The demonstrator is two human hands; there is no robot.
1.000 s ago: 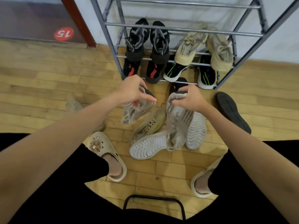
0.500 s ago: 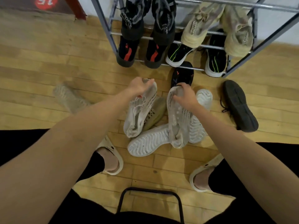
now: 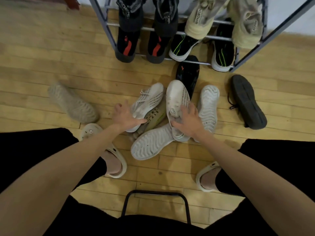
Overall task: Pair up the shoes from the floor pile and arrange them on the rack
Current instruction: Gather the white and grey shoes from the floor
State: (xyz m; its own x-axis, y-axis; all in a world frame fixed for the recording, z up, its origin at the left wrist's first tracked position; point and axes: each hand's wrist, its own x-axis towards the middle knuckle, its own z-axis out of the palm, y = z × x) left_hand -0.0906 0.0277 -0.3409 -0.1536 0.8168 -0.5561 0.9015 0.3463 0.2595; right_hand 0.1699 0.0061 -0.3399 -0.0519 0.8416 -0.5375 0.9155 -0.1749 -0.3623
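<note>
Two white knit shoes with black dashed side lettering lie side by side, toes toward the rack, on top of the floor pile. My left hand grips the heel of the left white shoe, thumb spread away. My right hand lies over the collar and heel of the right white shoe, fingers splayed. Under them sit an olive shoe and two pale shoes turned sole up. The metal rack holds black-red, black-green, black-grey and cream pairs.
A black shoe with orange marks lies in front of the rack. A dark shoe, sole up, is on the right, and a beige shoe, sole up, on the left. My feet wear cream slippers. A black stool frame stands below.
Both white shoes, held up by their heels earlier, have come down and turned upright onto the pile. The camera has tilted downward and the rack has shifted up in view.
</note>
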